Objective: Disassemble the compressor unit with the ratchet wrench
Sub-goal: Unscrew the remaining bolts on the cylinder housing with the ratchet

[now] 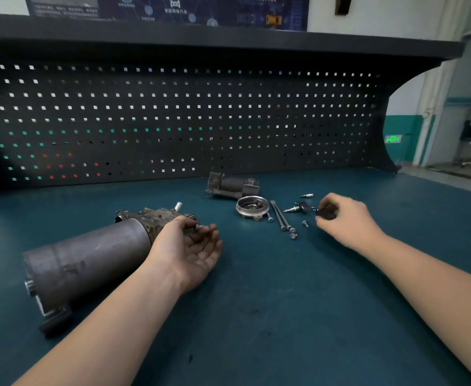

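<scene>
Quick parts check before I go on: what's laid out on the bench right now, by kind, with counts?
Large compressor body under the left hand: 1
Smaller housing near the pegboard: 1
Round end cover: 1
Long bolts: 2
Short screws: 2, perhaps more, too small to tell
Bits or sockets: 2
Ratchet wrench in the right hand: 1
Total: 10

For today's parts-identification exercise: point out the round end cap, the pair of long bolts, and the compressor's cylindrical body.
round end cap (252, 207): head view, on its rim.
long bolts (280, 217): head view, mid-shank.
cylindrical body (89, 260): head view, on the dark curved casing.
</scene>
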The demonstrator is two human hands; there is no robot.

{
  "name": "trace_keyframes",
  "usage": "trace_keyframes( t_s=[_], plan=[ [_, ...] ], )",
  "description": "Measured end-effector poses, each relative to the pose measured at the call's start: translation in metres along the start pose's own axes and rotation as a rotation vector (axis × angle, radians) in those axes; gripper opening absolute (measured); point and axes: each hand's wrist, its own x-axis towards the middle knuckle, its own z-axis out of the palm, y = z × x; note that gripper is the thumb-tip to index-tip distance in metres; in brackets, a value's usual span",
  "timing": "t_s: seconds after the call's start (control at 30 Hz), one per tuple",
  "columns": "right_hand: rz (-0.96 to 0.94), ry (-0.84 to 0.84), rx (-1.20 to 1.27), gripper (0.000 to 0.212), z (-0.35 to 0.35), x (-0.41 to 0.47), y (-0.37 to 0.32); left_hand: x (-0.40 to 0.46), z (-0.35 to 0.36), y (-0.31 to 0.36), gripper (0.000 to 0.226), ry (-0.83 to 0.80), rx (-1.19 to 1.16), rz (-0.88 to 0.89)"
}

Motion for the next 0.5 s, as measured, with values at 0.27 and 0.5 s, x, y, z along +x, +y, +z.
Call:
trace_keyframes(
  t_s=[0.27,0.5],
  plan=[
    [-0.05,-0.022,-0.227,0.008,0.0,-0.02,-0.052,-0.005,0.001,0.0,0.02,-0.01,0.028,-0.02],
    [0.015,-0.477,0.37,0.023,0.048,-0.045,-0.171,-0.007,0.001,-0.001,0.021,-0.052,0.072,-0.046]
  ],
)
